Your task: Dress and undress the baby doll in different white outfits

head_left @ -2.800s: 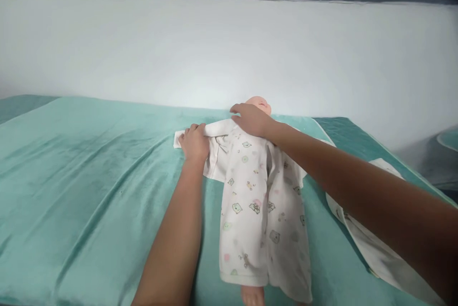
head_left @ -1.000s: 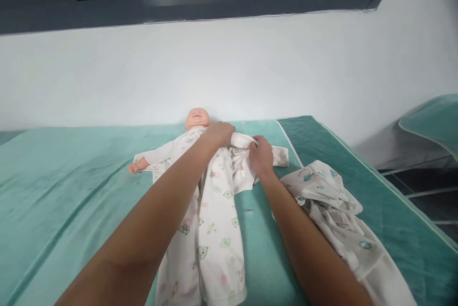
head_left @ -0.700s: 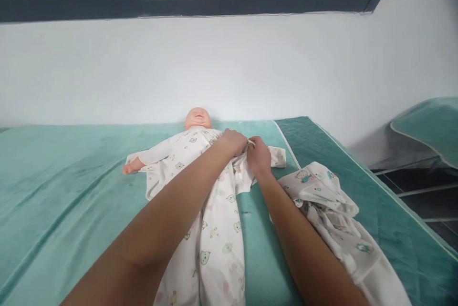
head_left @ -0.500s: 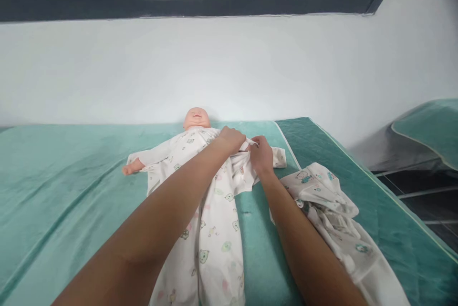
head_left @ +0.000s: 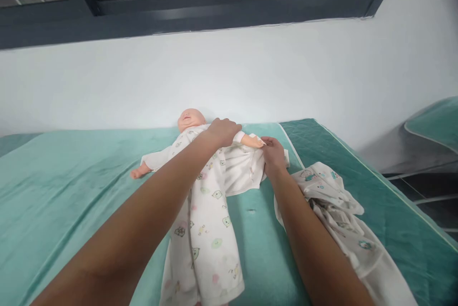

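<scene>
A baby doll [head_left: 191, 119] lies on its back, dressed in white clothes [head_left: 214, 201] printed with small animals. My left hand [head_left: 224, 132] is closed around the doll's arm near the shoulder, fingers curled over the sleeve. The doll's bare forearm and hand [head_left: 252, 141] stick out beyond it, towards my right hand [head_left: 274, 154]. With bent fingers, my right hand pinches the edge of a loose white garment [head_left: 245, 168] right at the doll's fingertips. That cloth spreads under the doll's arm. On the other side, the doll's other hand [head_left: 140, 170] pokes from its sleeve.
Crumpled white printed baby clothes [head_left: 332, 201] lie beside my right forearm. A green padded sheet [head_left: 89, 191] covers the bed, which meets a white wall [head_left: 143, 77]. Above is a dark window frame [head_left: 214, 5]; another green pad [head_left: 436, 122] is at the far right.
The doll's forearm and hand now show bare between my hands, where cloth covered them before. My right hand has shifted slightly right, and the doll's head tilts more to the left.
</scene>
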Demonstrator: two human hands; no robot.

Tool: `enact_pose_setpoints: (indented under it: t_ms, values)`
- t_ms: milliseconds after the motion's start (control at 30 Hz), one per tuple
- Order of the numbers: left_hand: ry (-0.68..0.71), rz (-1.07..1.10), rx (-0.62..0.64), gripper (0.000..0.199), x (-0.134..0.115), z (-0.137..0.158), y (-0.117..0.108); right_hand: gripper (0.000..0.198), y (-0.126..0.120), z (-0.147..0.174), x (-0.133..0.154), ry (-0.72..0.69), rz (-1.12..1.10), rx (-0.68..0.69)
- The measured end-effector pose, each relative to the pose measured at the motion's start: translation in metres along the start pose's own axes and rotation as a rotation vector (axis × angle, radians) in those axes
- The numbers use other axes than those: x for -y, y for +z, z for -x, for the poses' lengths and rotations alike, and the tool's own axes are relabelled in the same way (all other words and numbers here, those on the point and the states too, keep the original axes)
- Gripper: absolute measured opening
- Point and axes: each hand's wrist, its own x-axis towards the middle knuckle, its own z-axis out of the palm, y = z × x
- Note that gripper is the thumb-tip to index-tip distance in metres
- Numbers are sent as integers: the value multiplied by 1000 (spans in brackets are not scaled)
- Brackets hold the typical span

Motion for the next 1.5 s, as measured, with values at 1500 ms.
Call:
enact_pose_setpoints:
  t_ms: [1500]
  values:
    - [-166, 601, -863, 20, 31, 101, 97, 56, 52, 93, 33, -487, 411, 709]
